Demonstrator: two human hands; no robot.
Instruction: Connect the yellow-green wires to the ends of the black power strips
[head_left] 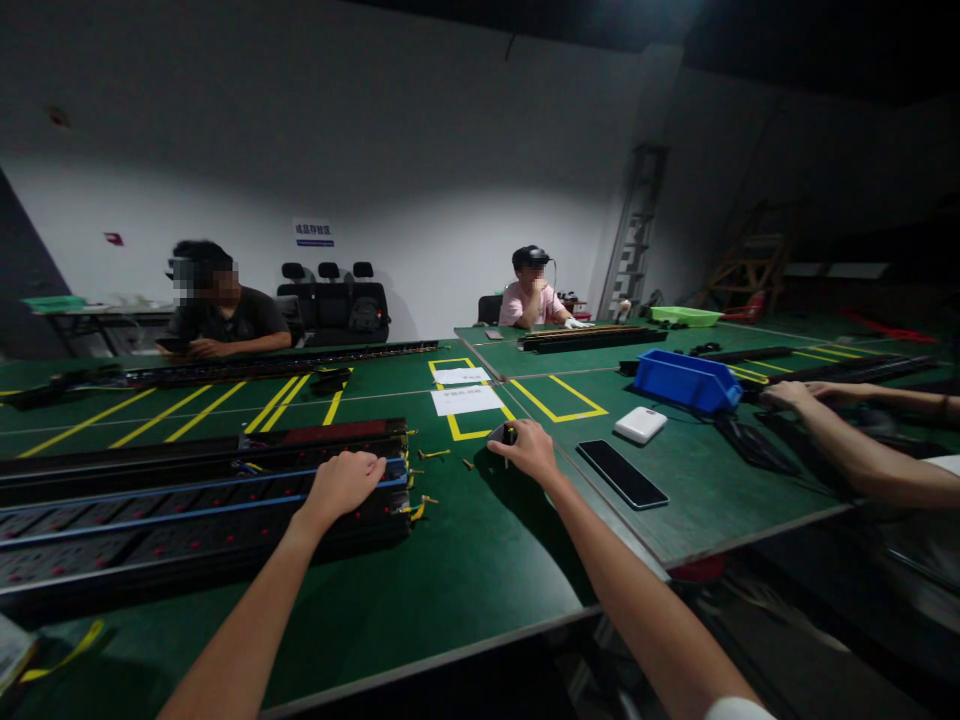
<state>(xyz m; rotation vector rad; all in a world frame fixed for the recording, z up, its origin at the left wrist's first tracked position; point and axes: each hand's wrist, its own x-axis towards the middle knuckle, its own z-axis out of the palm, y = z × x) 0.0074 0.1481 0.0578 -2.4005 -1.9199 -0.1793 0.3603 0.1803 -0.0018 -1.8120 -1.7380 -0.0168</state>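
My left hand point(346, 490) rests with curled fingers over the right end of a long black strip point(210, 502) with blue edges, rows of socket-like panels and red dots. Yellow-green wires point(424, 505) stick out at that end. To the right, my right hand point(529, 452) is closed on a small dark rounded object point(496, 434) just above the green table; its kind is mostly hidden by my fingers. A few short wire pieces point(436, 454) lie between my hands.
A black phone point(621, 474), a white power bank point(640, 424) and a blue bin point(684, 380) stand to the right. A co-worker's arms point(847, 430) reach in there. Two people sit across the table, near more black strips. Printed papers point(469, 401) lie within yellow tape.
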